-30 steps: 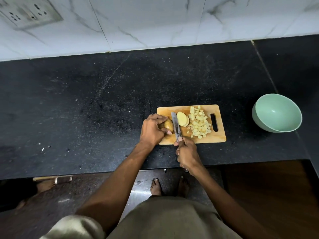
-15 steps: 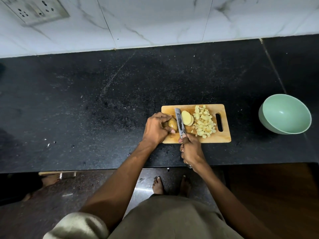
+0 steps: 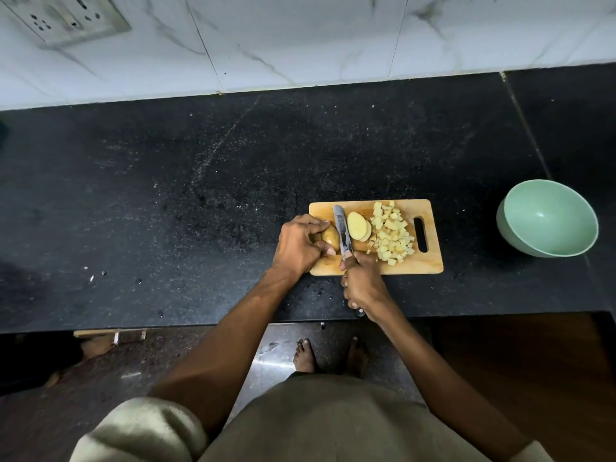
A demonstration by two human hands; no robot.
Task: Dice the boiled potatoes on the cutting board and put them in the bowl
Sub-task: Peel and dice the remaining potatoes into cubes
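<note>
A wooden cutting board (image 3: 430, 265) lies on the black counter. My left hand (image 3: 298, 245) grips a brown-skinned potato piece (image 3: 331, 237) at the board's left end. My right hand (image 3: 361, 281) holds a knife (image 3: 342, 231) by its handle, and the blade lies along the potato's cut side. Right of the blade lean two or three pale potato slices (image 3: 358, 225). A heap of diced potato (image 3: 391, 236) sits further right, beside the board's handle slot. The mint green bowl (image 3: 546, 219) stands to the right of the board with nothing visible inside.
The black stone counter (image 3: 166, 211) stretches wide to the left with a few white crumbs. A marble tiled wall (image 3: 300, 38) with a socket plate (image 3: 66, 18) backs it. My bare feet (image 3: 330, 358) stand on the floor below the counter's front edge.
The knife has shifted slightly along the potato while my left hand keeps its grip. The camera has moved a little, so everything sits further right in view.
</note>
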